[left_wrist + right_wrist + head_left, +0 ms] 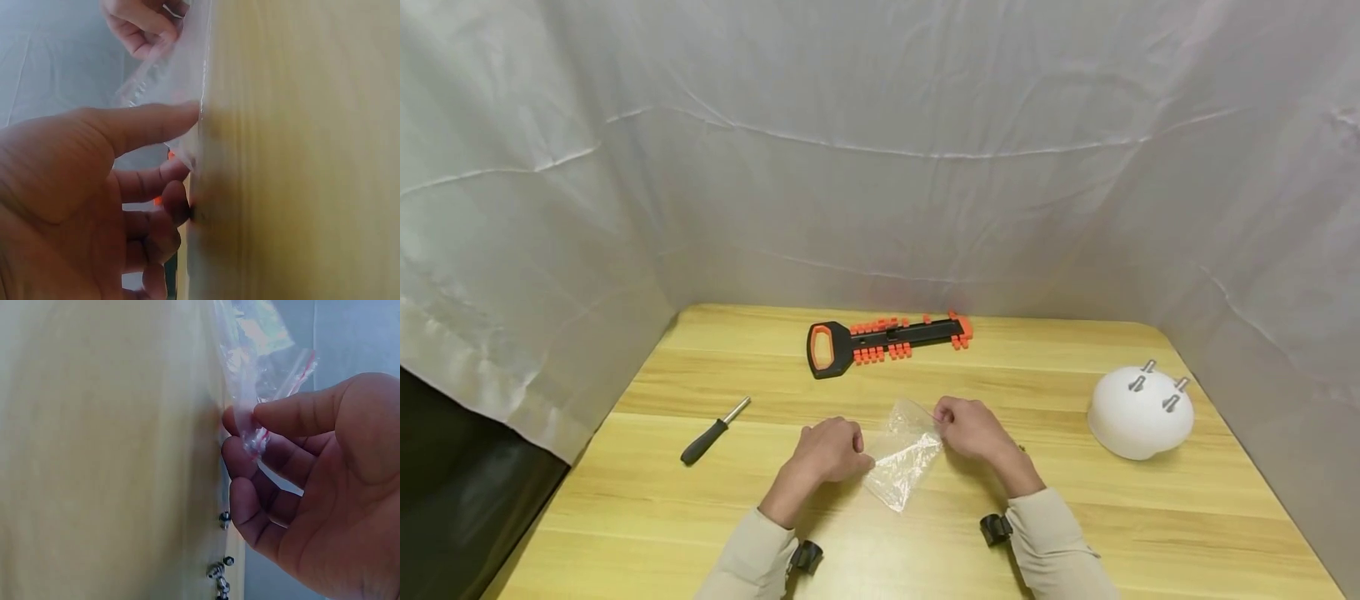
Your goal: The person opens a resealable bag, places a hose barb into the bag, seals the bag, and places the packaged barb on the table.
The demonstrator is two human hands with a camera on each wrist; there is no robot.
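Note:
A clear plastic zip-lock bag (904,467) with a red line along its mouth lies between both hands, low over the table. My left hand (829,452) pinches its left edge between thumb and forefinger, the other fingers curled loosely near the wood. On the far side, my right hand (973,429) grips the gathered corner by the red line; thumb and fingertips meet on the film in the right wrist view. The bag looks flat, with nothing visible inside. Several small metal screws (215,570) lie on the table beside the right hand, mostly hidden behind it in the head view.
A screwdriver (715,432) with a black handle lies at left. Toward the back is a black and orange handled tool (887,337) with orange teeth. A white rounded object (1138,417) with several metal pegs stands at right. Grey curtains (880,208) surround the wooden table (647,508).

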